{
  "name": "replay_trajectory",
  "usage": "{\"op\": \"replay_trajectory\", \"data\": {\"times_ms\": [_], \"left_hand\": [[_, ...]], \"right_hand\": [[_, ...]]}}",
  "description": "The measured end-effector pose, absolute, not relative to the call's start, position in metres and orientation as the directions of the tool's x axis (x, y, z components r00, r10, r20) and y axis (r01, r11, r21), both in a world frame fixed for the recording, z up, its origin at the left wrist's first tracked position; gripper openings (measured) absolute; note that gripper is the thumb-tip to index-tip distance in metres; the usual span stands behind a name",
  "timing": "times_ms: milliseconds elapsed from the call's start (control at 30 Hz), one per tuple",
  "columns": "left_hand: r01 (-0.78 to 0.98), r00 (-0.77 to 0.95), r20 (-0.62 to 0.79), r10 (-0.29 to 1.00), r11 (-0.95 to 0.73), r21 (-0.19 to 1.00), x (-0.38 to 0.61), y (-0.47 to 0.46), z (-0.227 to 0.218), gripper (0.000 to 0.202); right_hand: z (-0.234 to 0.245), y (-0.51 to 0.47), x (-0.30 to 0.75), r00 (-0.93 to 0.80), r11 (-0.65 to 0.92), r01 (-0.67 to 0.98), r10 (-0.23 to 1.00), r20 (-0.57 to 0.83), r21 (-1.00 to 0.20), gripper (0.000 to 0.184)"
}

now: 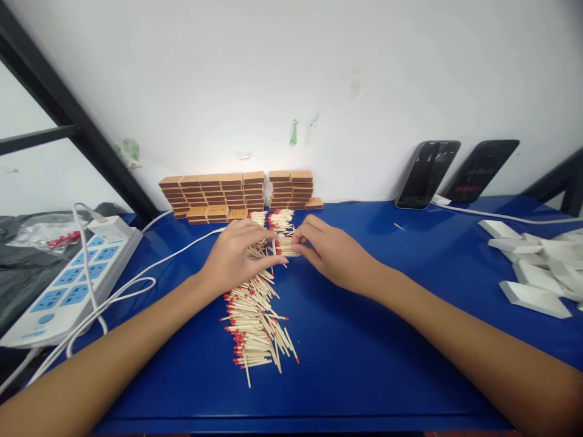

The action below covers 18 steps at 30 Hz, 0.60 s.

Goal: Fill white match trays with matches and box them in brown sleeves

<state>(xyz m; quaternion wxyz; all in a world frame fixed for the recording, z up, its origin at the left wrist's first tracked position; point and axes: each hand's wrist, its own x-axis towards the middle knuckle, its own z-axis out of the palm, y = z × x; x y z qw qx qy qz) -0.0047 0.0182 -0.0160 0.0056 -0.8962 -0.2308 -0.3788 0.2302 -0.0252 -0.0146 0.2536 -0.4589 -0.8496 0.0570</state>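
Between my two hands is a small white matchbox tray (274,246) with red-tipped matches (286,246) lying in it. My left hand (239,252) curls round the tray's left end, thumb along the near side and fingers at the far side. At the right end, my right hand (321,246) has its thumb and fingertips pinched at the tray and the match ends; exactly what they grip is hidden. A long pile of loose matches (257,321) runs towards me below my left hand. More matches (281,220) lie just beyond the tray.
Stacked brown matchboxes (214,191) stand against the wall. White empty trays (537,267) are heaped at the right. Two phones (428,173) lean on the wall. A power strip (75,285) and white cables (141,279) lie at the left of the blue table (364,364).
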Motion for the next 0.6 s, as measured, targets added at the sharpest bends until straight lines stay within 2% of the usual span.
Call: {"op": "replay_trajectory", "data": {"times_ms": [400,600], "left_hand": [[0.39,0.658,0.637,0.402,-0.905,0.168,-0.0051,0.0187,-0.015,0.041],[0.53,0.565,0.663,0.491,-0.832,0.164,-0.0121,0.0275,-0.0154,0.041]], "right_hand": [[-0.0177,-0.0232,0.2331,-0.481,0.609,0.704,0.788,0.384,-0.367,0.006],[-0.0189,-0.0179,0.2353,-0.345,0.523,0.754,0.83,0.438,-0.397,0.012]]}}
